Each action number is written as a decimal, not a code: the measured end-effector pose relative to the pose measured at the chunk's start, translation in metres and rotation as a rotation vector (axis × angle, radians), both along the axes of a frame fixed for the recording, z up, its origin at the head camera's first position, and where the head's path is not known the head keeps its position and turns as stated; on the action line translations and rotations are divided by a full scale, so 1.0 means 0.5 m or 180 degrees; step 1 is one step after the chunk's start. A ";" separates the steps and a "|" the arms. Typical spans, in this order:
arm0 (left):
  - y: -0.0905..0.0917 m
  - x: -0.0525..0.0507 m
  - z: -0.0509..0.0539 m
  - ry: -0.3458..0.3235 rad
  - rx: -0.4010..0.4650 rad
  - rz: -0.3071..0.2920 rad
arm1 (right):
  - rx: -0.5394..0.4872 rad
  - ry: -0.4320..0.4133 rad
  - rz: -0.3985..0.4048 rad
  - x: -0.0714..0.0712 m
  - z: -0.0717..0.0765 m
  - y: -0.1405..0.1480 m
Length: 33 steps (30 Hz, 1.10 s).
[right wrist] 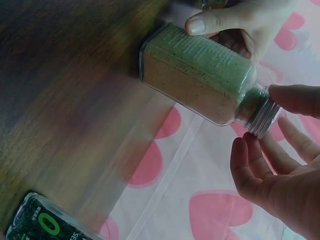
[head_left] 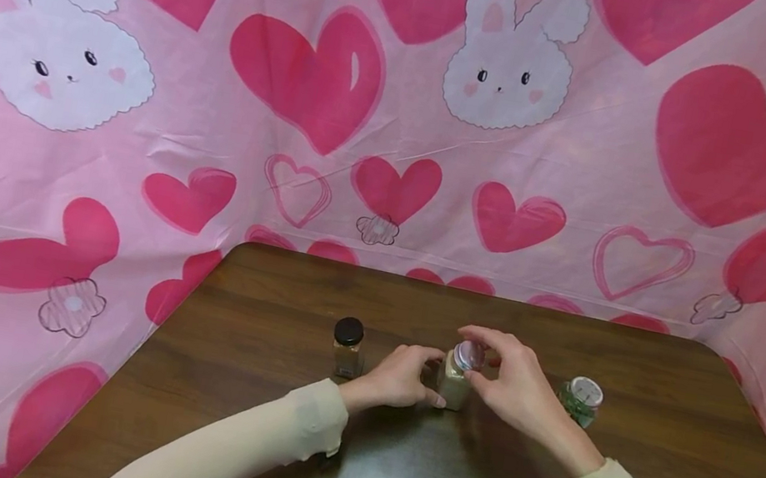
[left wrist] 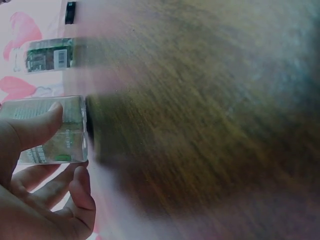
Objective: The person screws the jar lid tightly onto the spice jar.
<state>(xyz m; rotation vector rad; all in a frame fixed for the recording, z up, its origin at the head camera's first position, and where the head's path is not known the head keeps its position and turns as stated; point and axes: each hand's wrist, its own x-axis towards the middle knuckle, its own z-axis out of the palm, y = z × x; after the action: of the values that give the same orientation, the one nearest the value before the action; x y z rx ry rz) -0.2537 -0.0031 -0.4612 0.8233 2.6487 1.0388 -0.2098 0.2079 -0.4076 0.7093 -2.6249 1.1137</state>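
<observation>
A square clear spice jar (head_left: pixel 453 389) of pale, speckled powder stands on the table. My left hand (head_left: pixel 398 375) grips its lower body; in the left wrist view the thumb lies along the label side. The jar's silvery lid (right wrist: pixel 264 119) sits on the neck, and my right hand (head_left: pixel 514 384) pinches it between thumb and fingertips. In the right wrist view the lid's ridged side shows between the fingers. Whether the lid is loose cannot be seen.
Left of the hands stands a black-capped spice jar (head_left: pixel 346 355) of brown contents. A jar of green flakes (head_left: pixel 581 401) with a pale lid stands beyond the right forearm. Pink heart-patterned cloth (head_left: pixel 402 124) hangs behind the wooden table (head_left: pixel 267 296).
</observation>
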 end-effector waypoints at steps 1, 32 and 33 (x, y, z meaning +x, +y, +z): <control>0.000 0.000 0.000 -0.0001 0.0005 -0.0004 | 0.0006 -0.0010 0.0006 0.000 0.001 0.000; -0.001 0.003 -0.005 0.0012 0.0015 -0.0032 | 0.0082 -0.0108 0.0022 0.002 0.007 0.002; -0.001 0.003 -0.005 0.0014 0.0016 -0.0029 | 0.0074 -0.0109 0.0020 0.003 0.007 0.002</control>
<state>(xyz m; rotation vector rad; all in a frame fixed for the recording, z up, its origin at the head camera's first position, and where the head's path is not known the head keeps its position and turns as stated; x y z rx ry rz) -0.2520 -0.0037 -0.4636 0.8387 2.6447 1.0429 -0.2085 0.2088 -0.4043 0.7097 -2.6700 1.1084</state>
